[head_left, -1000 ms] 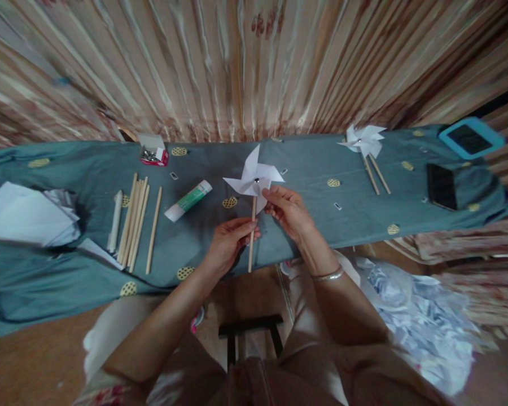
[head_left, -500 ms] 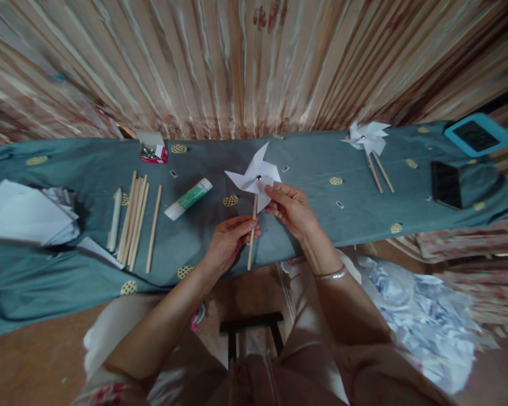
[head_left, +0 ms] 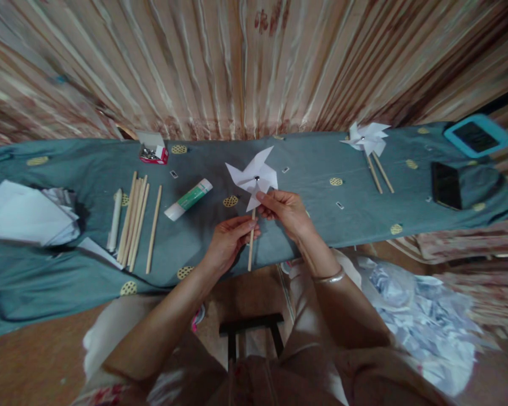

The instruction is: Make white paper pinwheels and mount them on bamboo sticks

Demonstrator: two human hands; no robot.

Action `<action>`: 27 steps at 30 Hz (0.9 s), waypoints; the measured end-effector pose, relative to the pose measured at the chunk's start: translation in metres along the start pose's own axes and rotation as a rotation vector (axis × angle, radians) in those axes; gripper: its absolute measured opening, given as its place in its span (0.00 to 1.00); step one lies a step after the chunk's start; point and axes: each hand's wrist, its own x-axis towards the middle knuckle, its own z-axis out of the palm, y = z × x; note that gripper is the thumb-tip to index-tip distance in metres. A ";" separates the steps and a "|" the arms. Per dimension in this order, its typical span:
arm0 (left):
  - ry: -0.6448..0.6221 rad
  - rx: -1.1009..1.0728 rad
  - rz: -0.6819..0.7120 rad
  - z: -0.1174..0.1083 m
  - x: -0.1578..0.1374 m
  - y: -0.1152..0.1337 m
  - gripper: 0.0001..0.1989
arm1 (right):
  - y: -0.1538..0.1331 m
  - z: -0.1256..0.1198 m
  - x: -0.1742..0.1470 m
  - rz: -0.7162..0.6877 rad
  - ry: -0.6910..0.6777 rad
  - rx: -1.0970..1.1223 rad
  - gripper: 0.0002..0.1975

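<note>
While the left hand (head_left: 231,239) grips a slim wooden stick (head_left: 250,256) between thumb and fingers, the right hand (head_left: 290,213) has its thumb and fingers closed on the lower blade of the white pinwheel (head_left: 246,175) at the stick's top. A shiny pin (head_left: 257,178) sits in the pinwheel's middle; one blade points to 1 o'clock, another to 10. The pinwheel is held over the middle of the cloth-covered bench (head_left: 309,160), and its stick runs down to 6 o'clock, the lower end close to the near edge.

With the pinwheel as the dial's centre, a green-and-white glue stick (head_left: 189,199) lies near it, just under 9 o'clock. Farther out, at half past nine, stands an opened red box (head_left: 161,156) with small metal pieces inside. At half past eight lie a row of wooden sticks (head_left: 127,220) and, just beside it, a lone stick (head_left: 153,229). A paper stack (head_left: 25,211) rests well apart near 9 o'clock.

Towards half past two lie more white paper blades (head_left: 369,135) with two sticks beneath. A dark phone (head_left: 446,186) is at 3 o'clock, a blue-framed tablet (head_left: 477,136) just above it.
</note>
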 end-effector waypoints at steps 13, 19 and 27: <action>0.012 0.080 -0.028 -0.005 -0.002 0.011 0.11 | -0.003 -0.041 0.028 -0.482 0.344 -0.129 0.21; 0.001 0.102 -0.010 -0.007 -0.001 0.011 0.15 | 0.002 -0.034 0.039 -0.346 0.200 -0.130 0.18; 0.033 0.127 0.055 -0.011 0.002 0.012 0.18 | -0.001 -0.024 0.033 -0.226 0.169 -0.074 0.18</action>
